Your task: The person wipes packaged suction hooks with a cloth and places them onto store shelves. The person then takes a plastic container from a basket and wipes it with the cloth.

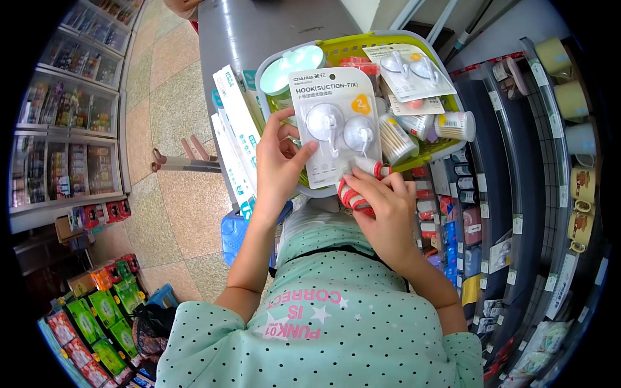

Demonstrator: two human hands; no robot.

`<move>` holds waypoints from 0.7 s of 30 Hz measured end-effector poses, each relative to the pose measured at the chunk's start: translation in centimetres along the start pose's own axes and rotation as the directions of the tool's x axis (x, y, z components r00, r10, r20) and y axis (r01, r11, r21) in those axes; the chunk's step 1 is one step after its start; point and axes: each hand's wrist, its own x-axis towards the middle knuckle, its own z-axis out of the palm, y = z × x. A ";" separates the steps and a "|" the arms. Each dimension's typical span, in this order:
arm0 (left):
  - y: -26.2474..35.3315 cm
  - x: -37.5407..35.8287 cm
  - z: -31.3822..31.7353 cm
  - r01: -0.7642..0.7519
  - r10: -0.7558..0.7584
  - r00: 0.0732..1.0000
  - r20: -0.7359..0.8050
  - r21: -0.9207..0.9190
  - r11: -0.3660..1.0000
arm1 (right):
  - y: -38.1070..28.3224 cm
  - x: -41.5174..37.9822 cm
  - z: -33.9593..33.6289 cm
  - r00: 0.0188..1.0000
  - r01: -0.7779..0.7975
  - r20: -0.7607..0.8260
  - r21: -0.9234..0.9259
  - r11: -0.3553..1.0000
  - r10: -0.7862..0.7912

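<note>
My left hand (283, 161) is closed on the left edge of a carded pack of suction hooks (309, 152), held upright and facing me. Two clear suction hooks show under its plastic. In my right hand (385, 210) is a bunched whitish cloth with red edging (352, 196), pinched in the fingers and against the pack's lower right corner. Right behind the pack stands a green basket with a grey rim (346, 45). It holds another hook pack (409, 81), tubs of cotton swabs (396, 139) and mint-green round items (304, 61).
The basket sits on a grey counter (259, 32). Long white boxes (236, 126) lie left of it. Below them is a blue plastic stool (238, 238). Stocked shelves (504, 168) rise close on the right, with mugs (582, 187). Display cabinets (68, 110) line the far left.
</note>
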 end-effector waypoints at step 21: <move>0.2 -0.2 0.2 -0.017 0.017 1.000 -0.010 -0.018 1.000 | 0.1 3.2 -1.6 0.998 0.007 -0.070 0.064 0.998 -0.002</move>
